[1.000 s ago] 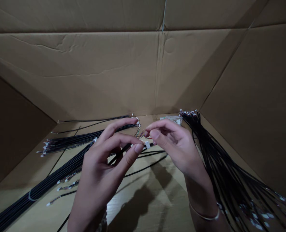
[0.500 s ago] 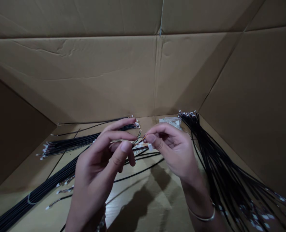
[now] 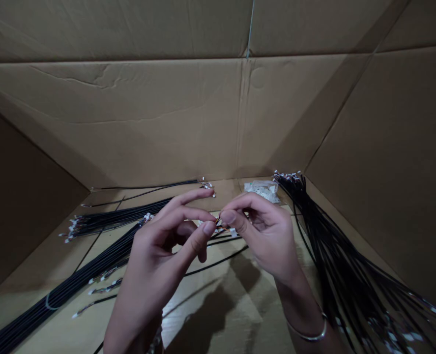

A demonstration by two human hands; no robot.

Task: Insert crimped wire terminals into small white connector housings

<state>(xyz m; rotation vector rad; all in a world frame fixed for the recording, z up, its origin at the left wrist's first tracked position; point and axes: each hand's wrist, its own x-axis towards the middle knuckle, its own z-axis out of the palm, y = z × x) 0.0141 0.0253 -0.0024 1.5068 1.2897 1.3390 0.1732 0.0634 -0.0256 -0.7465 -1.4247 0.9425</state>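
Observation:
Thin coloured wires (image 3: 218, 221) at the end of a black cable pass between my two hands near the middle of the view. My left hand (image 3: 166, 241) pinches the cable end between thumb and forefinger, its other fingers loosely bent. Close beside it, my right hand (image 3: 264, 233) pinches the same wires with thumb and forefinger. A white connector (image 3: 233, 232) shows just below the right fingertips; whether it belongs to the held cable I cannot tell. Beneath the hands lie a few black cables (image 3: 218, 260), partly hidden.
Cardboard walls (image 3: 159, 118) enclose the work surface. On the right a large bundle of black cables (image 3: 335, 250) fans forward. Tied cables (image 3: 66, 278) and another bundle (image 3: 118, 214) lie on the left. A clear bag of small white parts (image 3: 262, 191) sits at the back.
The fingertips of both hands have come closer together on the wires. The coloured wires, earlier spread between the hands, are now mostly covered by fingers.

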